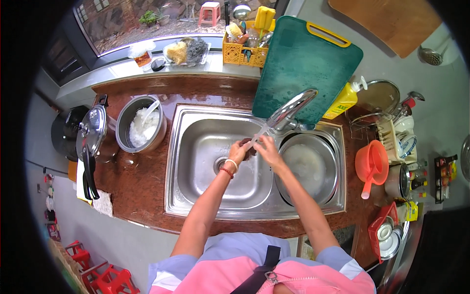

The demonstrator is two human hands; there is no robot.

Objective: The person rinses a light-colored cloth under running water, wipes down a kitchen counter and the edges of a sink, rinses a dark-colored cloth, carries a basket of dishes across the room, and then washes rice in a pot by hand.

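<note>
Over the stainless steel sink basin (202,154), my left hand (238,150) grips a dark brown item (250,154), too covered by fingers to identify. Water runs from the chrome faucet (293,106) down onto it, between both hands. My right hand (270,151) is close against the stream with bent fingers. Whether it grips the brown item too, I cannot tell. Below my left fingers is the drain (221,165). In the smaller basin to the right stands a round metal pot (332,165) holding cloudy liquid.
On the left counter stand an inner cooking pot (164,128) with white rice and a pressure-cooker lid (93,128). A green cutting board (312,62) leans behind the faucet, beside a yellow detergent bottle (343,101). An orange dipper (371,158) and a dish rack (389,141) flank the right side.
</note>
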